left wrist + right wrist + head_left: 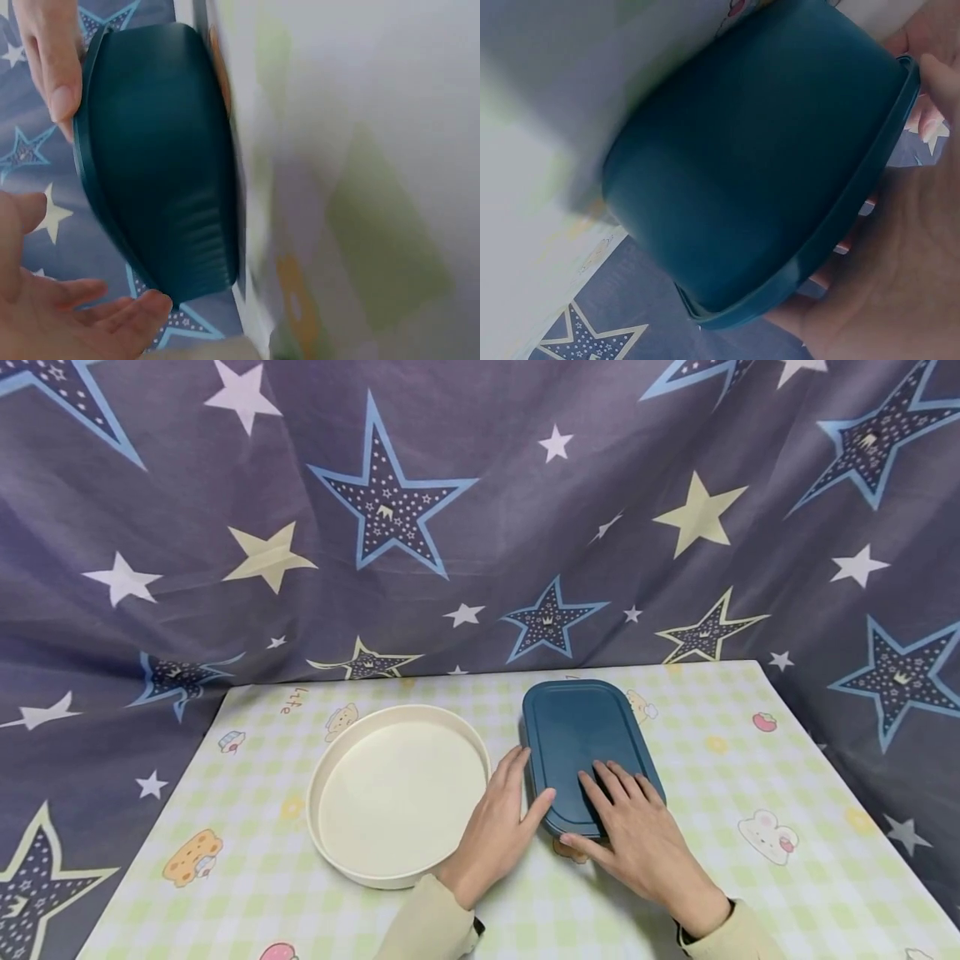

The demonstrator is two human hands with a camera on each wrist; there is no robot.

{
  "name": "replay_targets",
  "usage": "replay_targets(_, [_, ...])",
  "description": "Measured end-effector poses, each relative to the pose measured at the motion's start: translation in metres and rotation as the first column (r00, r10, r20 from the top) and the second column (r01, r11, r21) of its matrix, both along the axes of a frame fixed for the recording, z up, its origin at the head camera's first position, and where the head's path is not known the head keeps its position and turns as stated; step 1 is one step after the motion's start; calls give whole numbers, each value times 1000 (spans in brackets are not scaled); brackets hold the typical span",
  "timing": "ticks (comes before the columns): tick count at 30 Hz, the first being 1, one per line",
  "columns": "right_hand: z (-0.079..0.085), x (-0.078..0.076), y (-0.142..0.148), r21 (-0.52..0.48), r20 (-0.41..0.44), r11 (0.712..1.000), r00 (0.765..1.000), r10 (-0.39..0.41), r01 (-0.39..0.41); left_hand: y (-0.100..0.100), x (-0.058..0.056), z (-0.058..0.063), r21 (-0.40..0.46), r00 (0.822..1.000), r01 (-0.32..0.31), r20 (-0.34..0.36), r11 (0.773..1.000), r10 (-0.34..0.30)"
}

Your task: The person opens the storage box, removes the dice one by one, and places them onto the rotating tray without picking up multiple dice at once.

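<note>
A dark blue rectangular lidded container (pixel 588 735) stands on the table, its lid pressed down flush all round in the head view. My right hand (pixel 637 839) rests on the near half of the lid with fingers spread, its thumb by the near edge. At the container's left side is my left hand (pixel 498 822), fingertips right at the lid's rim and fingers fairly straight. The left wrist view shows the container's ribbed side wall (pixel 165 165) and the left hand (pixel 75 311) beside its rim. In the right wrist view the right hand's (pixel 885 270) fingers reach over the lid.
A round cream pan (pixel 401 793) with a low wall sits left of the container, its right rim close to the left wrist. A green checked cloth with cartoon prints covers the table (pixel 750 777). Behind the table hangs a dark curtain (pixel 480 527) with stars.
</note>
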State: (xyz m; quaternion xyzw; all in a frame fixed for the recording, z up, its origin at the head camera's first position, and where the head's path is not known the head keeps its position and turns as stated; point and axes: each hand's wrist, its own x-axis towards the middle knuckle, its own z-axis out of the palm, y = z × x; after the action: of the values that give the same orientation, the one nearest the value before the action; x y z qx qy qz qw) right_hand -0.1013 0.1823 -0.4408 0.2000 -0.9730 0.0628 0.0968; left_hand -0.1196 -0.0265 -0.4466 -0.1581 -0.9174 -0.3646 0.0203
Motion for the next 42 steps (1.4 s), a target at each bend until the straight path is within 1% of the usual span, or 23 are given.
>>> replay_targets(3, [0,-1,0,6,-5,1000,1000,3,-3,5,-2,-2,14,1000,2,11,1000,-2])
replay_targets(5, [0,-1,0,8,0,1000,1000,3,-3,7,-3,-3,46,999,9,48,999,-11])
replay_targets(8, [-1,-1,1,5,16,1000,1000,1,-1,8,-4,-5,129,990,19,138,991,-37])
replay_targets(10, [-1,-1,1,0,25,1000,1000,3,-3,8,-5,-8,205,979,20,193,978,-61])
replay_targets(12, [-2,-1,2,-6,28,1000,1000,8,-8,8,-6,-12,273,970,17,229,962,-82])
replay_targets(14, [-2,-1,2,-9,22,1000,1000,14,-13,7,-7,-16,341,964,23,243,940,-112])
replay_targets(16, [-3,-2,2,-4,6,1000,1000,18,-18,6,-9,-18,418,958,30,246,908,-145])
replay_targets(20, [-3,-4,4,23,-58,999,998,34,-33,5,-12,-21,561,945,50,242,827,-222])
replay_targets(21, [-4,-5,4,30,-78,999,996,41,-39,5,-12,-21,578,943,52,241,814,-231])
replay_targets(22, [-4,-5,4,38,-97,998,994,49,-46,5,-12,-21,589,941,49,244,807,-235])
replay_targets(23, [-4,-6,5,42,-114,998,992,59,-54,5,-12,-21,593,941,47,243,804,-235])
replay_targets(24, [-5,-7,5,46,-131,997,989,71,-65,5,-12,-21,592,942,41,246,805,-228])
replay_targets(30, [-6,-9,5,81,-214,989,967,136,-121,4,-12,-21,568,941,-4,280,823,-189])
replay_targets(34, [-7,-8,7,91,-229,986,961,157,-139,4,-10,-20,551,937,-11,297,834,-184])
replay_targets(39, [-9,-9,9,104,-247,983,954,173,-152,5,-9,-18,532,941,-30,300,846,-156])
replay_targets(42, [-10,-10,8,99,-257,983,951,174,-154,5,-9,-18,538,943,-41,299,842,-145])
